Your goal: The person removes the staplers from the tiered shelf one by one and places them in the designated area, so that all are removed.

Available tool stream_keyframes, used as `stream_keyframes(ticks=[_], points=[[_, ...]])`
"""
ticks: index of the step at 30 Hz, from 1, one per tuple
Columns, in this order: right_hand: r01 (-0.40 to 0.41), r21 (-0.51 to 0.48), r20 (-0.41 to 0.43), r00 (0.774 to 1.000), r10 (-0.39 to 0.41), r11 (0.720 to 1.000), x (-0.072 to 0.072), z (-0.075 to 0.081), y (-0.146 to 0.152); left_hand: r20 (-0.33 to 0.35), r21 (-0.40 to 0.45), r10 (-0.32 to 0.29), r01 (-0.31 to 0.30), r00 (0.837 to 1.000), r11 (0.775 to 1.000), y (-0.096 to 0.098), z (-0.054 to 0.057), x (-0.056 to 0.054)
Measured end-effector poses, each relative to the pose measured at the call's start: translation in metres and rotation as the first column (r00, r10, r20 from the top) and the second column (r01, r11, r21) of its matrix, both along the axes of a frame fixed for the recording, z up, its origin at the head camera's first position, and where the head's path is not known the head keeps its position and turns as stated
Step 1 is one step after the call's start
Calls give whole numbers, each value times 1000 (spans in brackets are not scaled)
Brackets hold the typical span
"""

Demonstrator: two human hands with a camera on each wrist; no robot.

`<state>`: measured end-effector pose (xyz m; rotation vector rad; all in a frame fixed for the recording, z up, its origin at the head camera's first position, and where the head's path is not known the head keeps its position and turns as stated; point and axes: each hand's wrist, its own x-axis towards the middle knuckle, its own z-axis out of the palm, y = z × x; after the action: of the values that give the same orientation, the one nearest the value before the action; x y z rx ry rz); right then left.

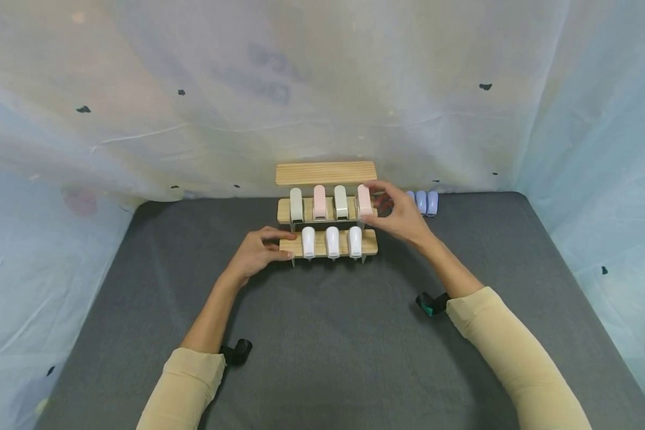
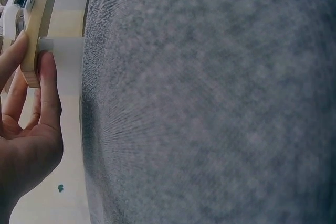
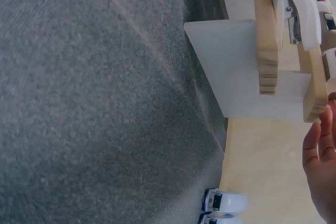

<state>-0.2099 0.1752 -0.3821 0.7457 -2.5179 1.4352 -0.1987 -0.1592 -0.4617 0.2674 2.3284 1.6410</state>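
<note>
A tiered wooden shelf (image 1: 325,173) stands at the back of the table. On its bottom board (image 1: 372,242) sit three white staplers (image 1: 332,242). The middle board bears a grey-green stapler (image 1: 296,206), a pink stapler (image 1: 319,202), another grey-green stapler (image 1: 341,203) and, at its right end, a second pink stapler (image 1: 363,200). My right hand (image 1: 403,218) pinches that end pink stapler, thumb in front and forefinger behind; its other fingers are by the board's end in the right wrist view. My left hand (image 2: 31,150) grips the bottom board's left end between thumb and fingers.
Several blue-violet staplers (image 1: 432,203) stand on the grey tabletop (image 1: 322,346) right of the shelf, partly behind my right hand. A clear side panel (image 3: 231,61) supports the boards. Pale sheeting (image 1: 322,77) hangs behind and along both sides.
</note>
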Motion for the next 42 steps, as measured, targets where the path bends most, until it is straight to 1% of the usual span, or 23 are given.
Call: stream_keyframes(ticks=[4,10,17,25,30,37,42], points=[[8,-6,-4,1000,-8,1000,1,-1,0,2,5,-2,2,1000,1000,1,-1,0],[18,-31,15,1000,-18,999,3,-1,1,2,5,-9,9,1000,1000,1,-1,-1],[43,6,32,999,-44,999,7,2,6,0,-6,-2,2,1000,1000,2,1,-2],[47,5,30,998,-47,999,10,4,18,0,3,-8,8,1000,1000,2,1,-2],[63,14,35,997,-63,998,13,6,26,-3,3,-7,7,1000,1000,1,1,-2],[106,56,50,993,-109,993,16,3,37,-4,2,-7,7,1000,1000,0,1,-2],[93,23,67,993,-95,995,17,-1,46,-3,4,-7,7,1000,1000,0,1,-2]])
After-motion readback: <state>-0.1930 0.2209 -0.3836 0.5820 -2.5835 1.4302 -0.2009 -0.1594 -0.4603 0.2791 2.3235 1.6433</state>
